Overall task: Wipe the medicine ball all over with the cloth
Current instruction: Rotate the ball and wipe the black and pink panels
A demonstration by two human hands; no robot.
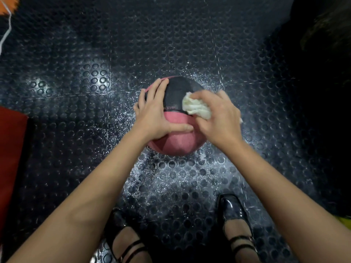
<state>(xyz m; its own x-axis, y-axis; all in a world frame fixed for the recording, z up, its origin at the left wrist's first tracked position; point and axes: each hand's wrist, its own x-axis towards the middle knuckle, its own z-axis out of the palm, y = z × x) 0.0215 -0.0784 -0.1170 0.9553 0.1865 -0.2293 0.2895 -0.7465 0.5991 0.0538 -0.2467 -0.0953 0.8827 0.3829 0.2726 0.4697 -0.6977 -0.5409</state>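
Observation:
A pink and black medicine ball (175,143) sits on the studded black rubber floor, right in front of me. My left hand (155,112) lies flat on the ball's left side, fingers spread over the top and thumb stretched across the pink panel. My right hand (218,118) grips a bunched white cloth (196,106) and presses it on the ball's upper right, where the black panel meets the pink one. The ball's right side is hidden under that hand.
The floor (171,183) around the ball is speckled with white flecks. My two feet in black strapped shoes (233,213) stand just behind the ball. A red object (11,149) lies at the left edge, an orange one (7,4) at the top left.

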